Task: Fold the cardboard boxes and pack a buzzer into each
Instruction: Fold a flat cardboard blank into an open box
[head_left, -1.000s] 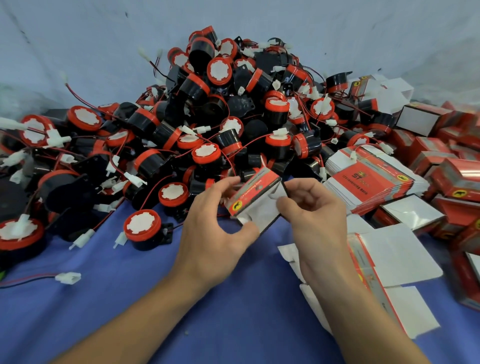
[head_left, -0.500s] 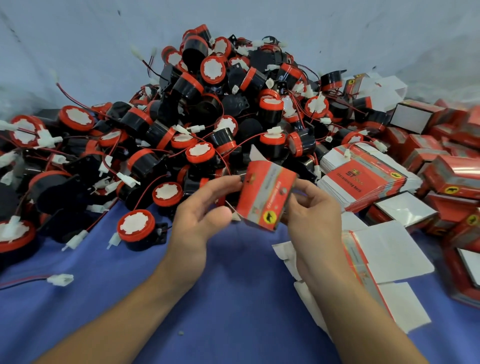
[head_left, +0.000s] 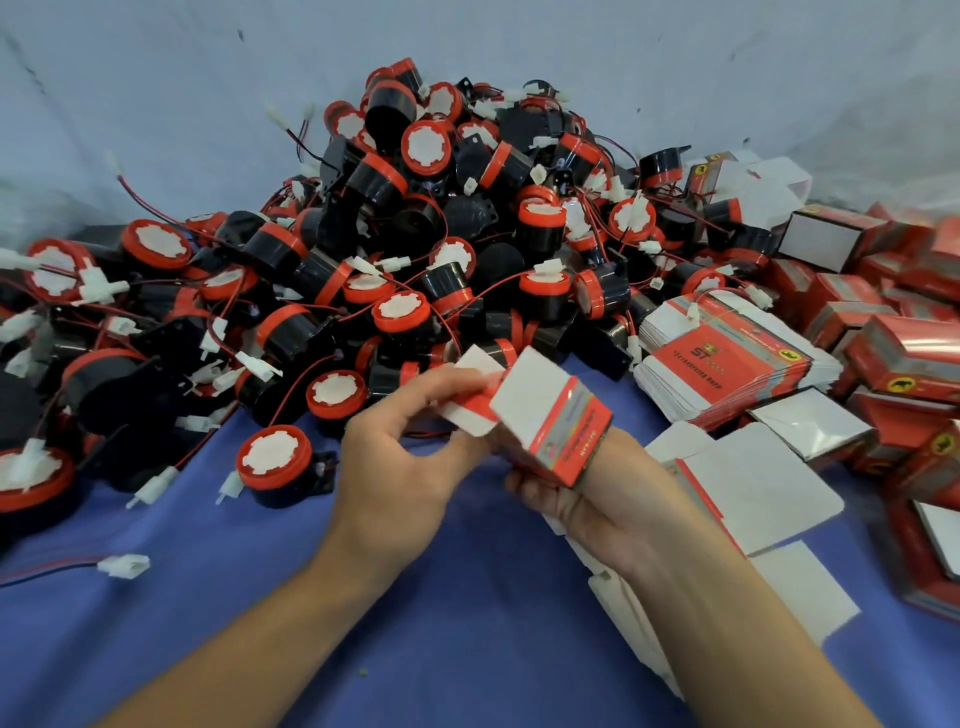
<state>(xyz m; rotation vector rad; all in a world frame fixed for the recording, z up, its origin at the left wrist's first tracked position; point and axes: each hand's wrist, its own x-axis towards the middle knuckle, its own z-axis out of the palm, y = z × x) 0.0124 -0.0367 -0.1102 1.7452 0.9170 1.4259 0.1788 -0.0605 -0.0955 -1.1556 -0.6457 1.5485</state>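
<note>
A small red and white cardboard box (head_left: 553, 415) is held up between both hands above the blue cloth. My right hand (head_left: 597, 493) grips it from below and behind, fingers curled round its red side. My left hand (head_left: 400, 447) pinches a white end flap (head_left: 470, 415) at the box's left. A big heap of black and red buzzers (head_left: 415, 249) with white connectors and red wires rises just behind the hands. One buzzer (head_left: 275, 462) lies alone close to my left hand.
A stack of flat box blanks (head_left: 727, 364) lies to the right. Loose flat blanks (head_left: 753, 483) lie under my right forearm. Folded red boxes (head_left: 904, 358) crowd the far right. A loose white connector (head_left: 124, 565) on a wire lies at the left on the blue cloth (head_left: 467, 623).
The box has been turned in my hands: its red printed face swung right and a white side now faces up. My left fingers moved onto the end flap.
</note>
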